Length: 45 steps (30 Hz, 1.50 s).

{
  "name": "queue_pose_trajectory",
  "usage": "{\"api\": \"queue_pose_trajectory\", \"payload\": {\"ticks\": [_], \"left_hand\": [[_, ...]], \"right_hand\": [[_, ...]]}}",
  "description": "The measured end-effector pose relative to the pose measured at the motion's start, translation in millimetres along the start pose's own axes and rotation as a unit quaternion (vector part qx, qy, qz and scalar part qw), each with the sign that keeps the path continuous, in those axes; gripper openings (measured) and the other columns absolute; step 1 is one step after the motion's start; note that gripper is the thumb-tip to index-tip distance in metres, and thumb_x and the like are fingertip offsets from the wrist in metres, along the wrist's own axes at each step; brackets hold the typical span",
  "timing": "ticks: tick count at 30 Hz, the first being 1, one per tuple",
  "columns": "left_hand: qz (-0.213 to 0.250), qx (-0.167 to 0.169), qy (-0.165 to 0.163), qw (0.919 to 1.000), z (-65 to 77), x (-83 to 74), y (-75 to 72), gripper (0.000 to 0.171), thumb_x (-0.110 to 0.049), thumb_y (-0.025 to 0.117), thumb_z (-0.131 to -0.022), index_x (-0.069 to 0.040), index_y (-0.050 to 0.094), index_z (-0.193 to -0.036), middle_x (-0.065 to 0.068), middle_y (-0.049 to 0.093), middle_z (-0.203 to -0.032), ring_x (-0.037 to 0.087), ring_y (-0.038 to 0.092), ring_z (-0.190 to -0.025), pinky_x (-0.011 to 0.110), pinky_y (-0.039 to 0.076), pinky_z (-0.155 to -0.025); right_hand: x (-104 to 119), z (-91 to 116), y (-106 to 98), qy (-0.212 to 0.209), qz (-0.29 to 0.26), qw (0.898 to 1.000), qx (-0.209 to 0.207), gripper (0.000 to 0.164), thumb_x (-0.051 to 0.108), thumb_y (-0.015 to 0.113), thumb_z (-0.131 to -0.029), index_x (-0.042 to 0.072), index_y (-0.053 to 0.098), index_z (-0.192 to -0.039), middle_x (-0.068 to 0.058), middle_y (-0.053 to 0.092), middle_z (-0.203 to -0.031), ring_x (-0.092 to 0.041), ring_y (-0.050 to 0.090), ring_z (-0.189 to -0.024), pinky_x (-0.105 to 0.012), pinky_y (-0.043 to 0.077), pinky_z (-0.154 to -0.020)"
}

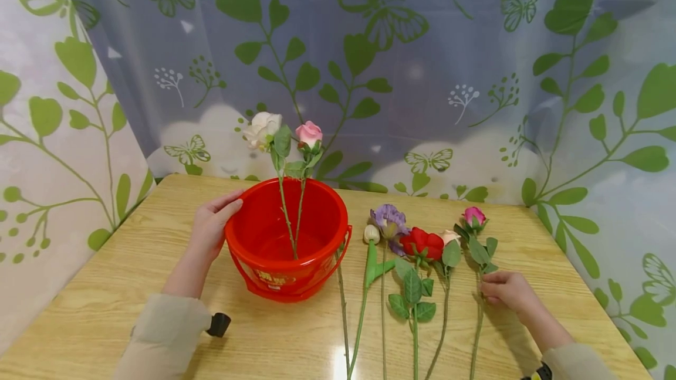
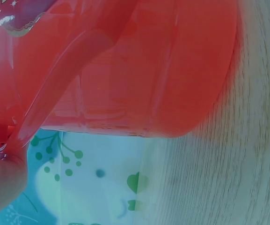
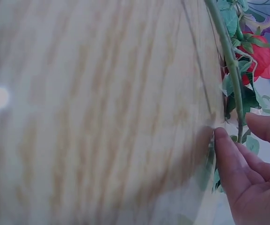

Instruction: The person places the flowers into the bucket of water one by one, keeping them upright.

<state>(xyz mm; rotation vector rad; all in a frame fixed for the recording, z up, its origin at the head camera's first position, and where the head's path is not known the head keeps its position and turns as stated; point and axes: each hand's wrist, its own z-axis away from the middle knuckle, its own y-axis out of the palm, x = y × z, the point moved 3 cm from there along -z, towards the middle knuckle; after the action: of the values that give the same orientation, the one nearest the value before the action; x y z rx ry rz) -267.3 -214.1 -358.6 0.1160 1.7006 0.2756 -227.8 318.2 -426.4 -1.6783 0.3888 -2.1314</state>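
Left hand [image 1: 211, 224]: we've got it gripping the red plastic bucket [image 1: 317, 268] by the rim
Right hand [image 1: 509, 293]: pinching our magenta rose [image 1: 479, 253] by the stem — right end of the flower row [image 1: 422, 243], wood-grain table [image 1: 533, 245]
Bucket: white rose [image 1: 262, 131] and pink rose [image 1: 310, 133] stand inside

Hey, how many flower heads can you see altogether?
7: white flower and pink flower in the bucket; then to its right, in order, white bud, purple flower, red flower, peach flower and magenta flower. Another may be hidden behind the bucket, where a stem runs.
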Motion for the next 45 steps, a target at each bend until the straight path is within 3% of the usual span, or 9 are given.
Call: {"api": "queue_pose_trajectory", "payload": {"ticks": [16, 25, 34, 45], "left_hand": [[0.001, -0.001, -0.002, 1.0000, 0.7, 0.1, 1.1, 0.046, -0.009, 0.057, -0.086, 0.014, 0.042, -0.123, -0.009, 0.063, -0.091, 0.008, 0.060, -0.085, 0.022, 0.049, -0.075], [0.009, -0.003, -0.001, 1.0000, 0.2, 0.7, -0.4, 0.041, -0.009, 0.058, -0.085, 0.008, 0.049, -0.121, -0.009, 0.063, -0.092, 0.008, 0.060, -0.086, 0.023, 0.049, -0.075], [0.007, 0.000, -0.001, 1.0000, -1.3, 0.4, -0.4, 0.048, -0.009, 0.057, -0.086, 0.014, 0.040, -0.124, -0.009, 0.063, -0.092, 0.008, 0.060, -0.086, 0.022, 0.049, -0.074], [0.000, 0.003, -0.008, 1.0000, 0.4, 0.1, -0.4, 0.051, -0.011, 0.057, -0.086, 0.015, 0.037, -0.126, -0.009, 0.063, -0.092, 0.008, 0.060, -0.085, 0.022, 0.049, -0.074]], "right_hand": [[-8.8, -2.5, -0.3, 0.045, -0.118, 0.992, 0.029, 0.037, -0.001, 0.055, -0.083, -0.024, 0.041, -0.109, -0.004, 0.064, -0.077, -0.012, 0.062, -0.069, -0.025, 0.052, -0.064], [-7.7, -1.2, -0.3, 0.051, -0.152, 0.986, 0.037, 0.027, -0.004, 0.053, -0.084, -0.020, 0.047, -0.104, -0.005, 0.064, -0.075, -0.012, 0.063, -0.067, -0.022, 0.052, -0.060], [-8.5, 0.2, -0.8, 0.057, -0.181, 0.981, 0.036, 0.013, -0.005, 0.052, -0.084, -0.012, 0.055, -0.095, -0.005, 0.064, -0.074, -0.011, 0.063, -0.067, -0.022, 0.052, -0.060], [-6.6, 5.8, -4.2, 0.052, -0.205, 0.977, 0.028, 0.016, -0.003, 0.054, -0.084, -0.012, 0.054, -0.098, -0.005, 0.064, -0.075, -0.010, 0.062, -0.065, -0.020, 0.051, -0.059]]}}
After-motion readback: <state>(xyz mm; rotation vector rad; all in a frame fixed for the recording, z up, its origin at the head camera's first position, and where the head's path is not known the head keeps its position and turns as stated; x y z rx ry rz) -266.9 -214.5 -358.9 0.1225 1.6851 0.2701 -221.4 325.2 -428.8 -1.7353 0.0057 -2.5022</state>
